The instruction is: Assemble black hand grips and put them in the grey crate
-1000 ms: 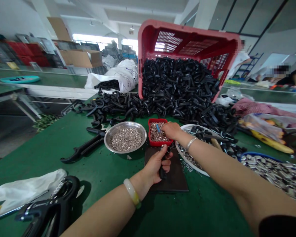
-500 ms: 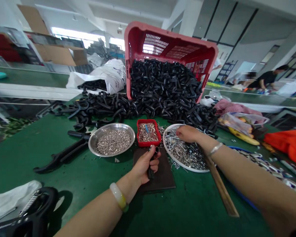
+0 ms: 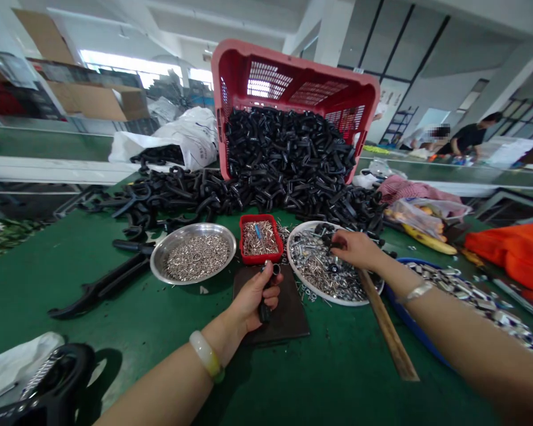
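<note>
My left hand (image 3: 254,299) is closed around a black plastic part (image 3: 265,312), with a round, ring-like end showing above the fingers. It is held over a dark flat plate (image 3: 288,319) on the green table. Over the white round tray (image 3: 308,288) of mixed small metal parts is my right hand (image 3: 359,249), its fingers pinched together near some dark pieces. What lies between those fingertips is too small to make out. A red box (image 3: 258,259) of small metal pins, with a blue piece on top, sits between the tray and a steel bowl (image 3: 156,260) of tiny metal pieces.
Behind, a tipped red basket (image 3: 293,62) spills black plastic parts (image 3: 288,148) across the table. A wooden stick (image 3: 391,334) leans by the white tray. A blue tray (image 3: 408,316) of metal parts lies right, below bananas (image 3: 429,239) and orange cloth (image 3: 510,254). Two people work far right.
My right hand has drawn back slightly to the right and lower over the white tray. The left hand keeps its grip on the black plastic part. The whole view has shifted a little.
</note>
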A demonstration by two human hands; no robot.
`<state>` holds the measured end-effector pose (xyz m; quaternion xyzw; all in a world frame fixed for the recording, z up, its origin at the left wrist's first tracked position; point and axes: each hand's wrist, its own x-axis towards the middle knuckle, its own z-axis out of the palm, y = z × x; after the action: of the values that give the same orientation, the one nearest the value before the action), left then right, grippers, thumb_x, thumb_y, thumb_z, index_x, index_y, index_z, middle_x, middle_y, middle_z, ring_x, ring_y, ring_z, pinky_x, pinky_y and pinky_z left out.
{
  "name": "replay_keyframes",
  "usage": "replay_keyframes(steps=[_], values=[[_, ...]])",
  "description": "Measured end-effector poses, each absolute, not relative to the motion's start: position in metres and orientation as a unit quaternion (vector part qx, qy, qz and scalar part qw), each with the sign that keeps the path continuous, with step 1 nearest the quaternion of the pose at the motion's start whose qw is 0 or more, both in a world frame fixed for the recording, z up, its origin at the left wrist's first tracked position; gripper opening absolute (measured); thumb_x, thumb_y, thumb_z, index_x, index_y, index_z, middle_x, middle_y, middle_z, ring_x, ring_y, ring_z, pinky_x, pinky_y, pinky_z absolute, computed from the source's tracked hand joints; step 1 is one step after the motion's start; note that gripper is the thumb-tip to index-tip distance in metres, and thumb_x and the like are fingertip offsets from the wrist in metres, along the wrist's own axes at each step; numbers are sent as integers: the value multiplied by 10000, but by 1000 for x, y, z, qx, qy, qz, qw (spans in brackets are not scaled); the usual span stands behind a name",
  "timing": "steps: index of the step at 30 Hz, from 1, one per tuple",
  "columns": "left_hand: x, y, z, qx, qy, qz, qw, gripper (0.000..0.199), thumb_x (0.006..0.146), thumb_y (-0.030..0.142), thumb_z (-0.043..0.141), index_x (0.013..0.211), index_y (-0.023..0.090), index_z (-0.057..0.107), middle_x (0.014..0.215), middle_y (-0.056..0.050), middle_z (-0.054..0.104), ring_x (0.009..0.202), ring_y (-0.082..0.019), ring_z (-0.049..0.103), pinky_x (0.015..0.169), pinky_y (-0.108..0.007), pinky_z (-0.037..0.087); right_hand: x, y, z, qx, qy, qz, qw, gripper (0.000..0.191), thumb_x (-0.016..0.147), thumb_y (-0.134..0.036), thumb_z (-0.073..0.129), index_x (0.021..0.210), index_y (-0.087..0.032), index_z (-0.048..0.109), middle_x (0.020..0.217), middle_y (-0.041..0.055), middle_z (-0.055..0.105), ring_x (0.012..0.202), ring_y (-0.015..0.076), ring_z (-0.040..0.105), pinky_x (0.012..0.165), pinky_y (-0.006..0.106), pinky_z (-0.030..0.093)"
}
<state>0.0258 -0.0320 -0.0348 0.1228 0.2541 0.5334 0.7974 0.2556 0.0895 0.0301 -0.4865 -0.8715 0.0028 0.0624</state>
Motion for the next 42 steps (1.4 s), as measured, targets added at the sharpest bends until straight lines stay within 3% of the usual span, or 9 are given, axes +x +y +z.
replay_keyframes(steps=[4, 8, 13, 17, 21, 25, 34, 37, 42], values=[[25, -32, -32, 117, 251, 521, 807, 276, 761, 380, 581, 756, 130, 462, 639, 47, 455, 367, 34, 258, 314, -73, 212, 215, 36, 32, -430, -805, 209, 350, 226, 699, -331, 580, 858, -177, 539, 772, 24, 618, 634, 124, 582, 563, 240, 470], [24, -33, -33, 114, 235, 514, 817, 279, 771, 399, 560, 768, 132, 477, 588, 58, 427, 355, 27, 237, 310, -73, 207, 173, -3, 12, -374, -759, 281, 452, 195, 705, -315, 612, 835, -183, 553, 815, 38, 623, 687, 133, 609, 537, 234, 500], [18, -33, -44, 124, 186, 504, 834, 260, 745, 387, 598, 785, 152, 495, 525, 78, 373, 351, 12, 245, 325, -77, 208, 159, -13, 8, -291, -846, 118, 430, 76, 753, -216, 577, 818, -186, 604, 874, 51, 649, 833, 153, 605, 727, 308, 510], [15, -33, -45, 163, 155, 481, 847, 353, 722, 503, 564, 740, 154, 511, 472, 81, 329, 334, -3, 223, 334, -112, 212, 159, -33, 25, -239, -907, -39, 343, 166, 791, -156, 501, 895, -160, 630, 952, 91, 648, 879, 180, 598, 753, 320, 506], [14, -38, -37, 224, 209, 498, 811, 429, 688, 571, 552, 754, 147, 547, 484, 61, 368, 340, -15, 237, 351, -149, 202, 162, -57, 22, -219, -912, -100, 333, 289, 791, -117, 484, 1059, -160, 580, 999, 102, 642, 898, 194, 595, 737, 315, 525], [13, -44, -32, 300, 232, 517, 768, 430, 657, 565, 581, 703, 139, 544, 546, 15, 452, 427, -52, 359, 421, -178, 268, 163, -71, 3, -220, -895, -104, 373, 444, 787, -100, 507, 1221, -184, 466, 1020, 89, 637, 942, 187, 586, 788, 302, 519], [18, -51, -23, 327, 218, 507, 767, 429, 652, 573, 560, 649, 149, 499, 568, 7, 439, 482, -74, 382, 479, -202, 313, 161, -77, -5, -223, -853, -96, 461, 464, 735, -87, 596, 1178, -186, 504, 916, 75, 647, 898, 170, 600, 788, 265, 517], [22, -52, -20, 312, 220, 523, 762, 429, 644, 564, 586, 661, 142, 512, 594, 4, 457, 498, -71, 402, 478, -195, 320, 160, -76, 5, -258, -844, -59, 467, 361, 752, -101, 575, 1098, -201, 551, 886, 71, 635, 846, 165, 606, 729, 264, 529], [29, -51, -17, 320, 311, 559, 699, 425, 639, 540, 621, 789, 157, 514, 593, 30, 472, 427, -39, 361, 398, -166, 252, 160, -61, 12, -359, -790, 113, 485, 140, 770, -230, 564, 905, -197, 583, 777, 55, 612, 696, 161, 608, 608, 287, 530]])
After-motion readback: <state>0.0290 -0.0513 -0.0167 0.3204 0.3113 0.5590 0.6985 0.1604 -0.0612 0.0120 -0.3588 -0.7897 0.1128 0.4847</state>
